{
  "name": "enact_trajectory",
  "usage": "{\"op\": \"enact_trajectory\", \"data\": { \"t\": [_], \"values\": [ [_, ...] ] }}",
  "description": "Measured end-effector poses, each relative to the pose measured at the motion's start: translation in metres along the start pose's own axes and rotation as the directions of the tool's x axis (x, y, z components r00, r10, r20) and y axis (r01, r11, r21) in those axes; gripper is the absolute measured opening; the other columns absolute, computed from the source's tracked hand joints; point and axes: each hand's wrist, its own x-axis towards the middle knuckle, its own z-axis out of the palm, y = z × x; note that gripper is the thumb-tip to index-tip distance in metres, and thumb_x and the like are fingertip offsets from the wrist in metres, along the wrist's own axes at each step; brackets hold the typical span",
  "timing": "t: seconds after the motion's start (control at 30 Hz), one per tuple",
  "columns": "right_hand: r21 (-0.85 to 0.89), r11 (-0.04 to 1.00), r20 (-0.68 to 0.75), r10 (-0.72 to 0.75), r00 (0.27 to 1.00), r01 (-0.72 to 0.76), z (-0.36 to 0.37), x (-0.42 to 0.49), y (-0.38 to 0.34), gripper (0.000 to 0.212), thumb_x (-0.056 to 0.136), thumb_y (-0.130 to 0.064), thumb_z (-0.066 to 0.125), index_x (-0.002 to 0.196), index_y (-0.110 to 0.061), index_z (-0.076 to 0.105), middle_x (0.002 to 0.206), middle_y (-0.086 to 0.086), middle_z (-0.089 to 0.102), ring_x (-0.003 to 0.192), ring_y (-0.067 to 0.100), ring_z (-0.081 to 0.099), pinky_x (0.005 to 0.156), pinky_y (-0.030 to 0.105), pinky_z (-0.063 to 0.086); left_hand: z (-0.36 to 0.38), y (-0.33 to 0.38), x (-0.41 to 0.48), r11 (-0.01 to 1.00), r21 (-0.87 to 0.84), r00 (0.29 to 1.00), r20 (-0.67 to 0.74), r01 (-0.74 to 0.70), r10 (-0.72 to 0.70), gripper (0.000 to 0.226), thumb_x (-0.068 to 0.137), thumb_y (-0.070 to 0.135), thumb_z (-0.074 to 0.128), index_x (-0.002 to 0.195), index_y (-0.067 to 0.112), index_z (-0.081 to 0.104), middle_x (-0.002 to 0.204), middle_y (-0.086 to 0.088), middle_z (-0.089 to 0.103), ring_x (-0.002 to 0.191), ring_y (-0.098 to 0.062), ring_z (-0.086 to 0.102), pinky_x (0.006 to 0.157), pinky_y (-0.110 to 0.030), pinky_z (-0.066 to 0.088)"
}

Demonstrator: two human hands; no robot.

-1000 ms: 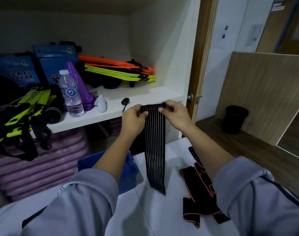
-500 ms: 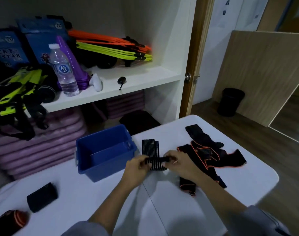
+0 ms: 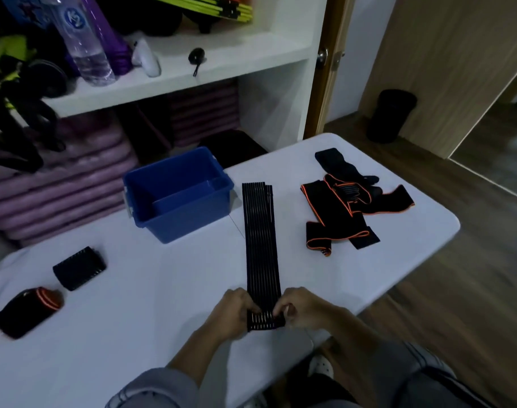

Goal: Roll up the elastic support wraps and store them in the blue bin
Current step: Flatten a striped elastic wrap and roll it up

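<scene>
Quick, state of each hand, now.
Left hand: fingers curled on the near end of the long black striped elastic wrap.
Right hand: pinches the same end of that wrap.

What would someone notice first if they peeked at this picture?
Probably the long black striped wrap stretched flat down the middle of the white table, with the left hand and right hand pinching its near end. Next, the blue bin left of its far end, and a tangle of orange-edged wraps to the right.
</scene>
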Motion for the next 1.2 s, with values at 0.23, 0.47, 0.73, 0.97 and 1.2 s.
{"op": "enact_trajectory", "data": {
  "t": [0.23,0.47,0.73,0.97,1.2],
  "values": [
    [0.079,0.994,-0.037,0.074,0.997,-0.071,-0.006,0.007,0.000,0.037,0.081,0.007,0.046,0.104,-0.010,0.069,0.098,0.004,0.061,0.082,0.004,0.056,0.067,0.003,0.037,-0.007,-0.003,0.008,0.985,-0.145,0.989,-0.098,0.098,-0.113,0.046,0.072,-0.013,0.042,0.096,0.011,0.073,0.105,-0.008,0.068,0.097,-0.020,0.061,0.082,-0.020,0.048],
    [0.351,0.917,-0.302,0.305,0.903,-0.192,-0.041,0.040,0.008,0.029,0.085,-0.003,0.049,0.108,-0.014,0.064,0.109,0.005,0.063,0.091,0.013,0.058,0.070,0.017,0.044,-0.045,-0.001,0.066,0.928,-0.309,0.933,-0.222,0.209,-0.284,0.039,0.085,-0.004,0.041,0.115,0.010,0.062,0.108,-0.008,0.061,0.096,-0.014,0.055,0.076,-0.006,0.033],
    [0.560,0.790,-0.290,0.468,0.835,-0.248,-0.109,0.116,0.021,0.046,0.090,-0.019,0.053,0.134,-0.009,0.042,0.117,0.007,0.053,0.099,0.019,0.052,0.080,0.026,0.040,-0.095,0.002,0.166,0.899,-0.306,0.922,-0.127,0.313,-0.365,0.059,0.094,0.025,0.051,0.146,0.016,0.024,0.151,-0.011,0.024,0.137,-0.025,0.030,0.114,-0.031,0.026],
    [0.575,0.786,-0.317,0.470,0.824,-0.227,-0.156,0.190,0.029,0.056,0.093,-0.022,0.053,0.143,-0.010,0.031,0.143,0.011,0.040,0.130,0.022,0.041,0.089,0.023,0.033,-0.117,-0.008,0.247,0.886,-0.248,0.897,-0.115,0.391,-0.428,0.065,0.094,0.034,0.048,0.148,0.019,0.015,0.157,-0.011,0.002,0.144,-0.029,0.009,0.117,-0.039,0.016],
    [0.590,0.790,-0.371,0.451,0.812,-0.169,-0.177,0.227,0.032,0.039,0.090,-0.007,0.053,0.128,-0.003,0.046,0.109,0.004,0.053,0.098,0.016,0.051,0.052,0.015,0.033,-0.126,-0.019,0.281,0.862,-0.270,0.877,-0.106,0.429,-0.469,0.069,0.094,0.033,0.048,0.149,0.016,0.010,0.157,-0.008,0.005,0.143,-0.026,0.013,0.115,-0.037,0.020]
  ]
}}
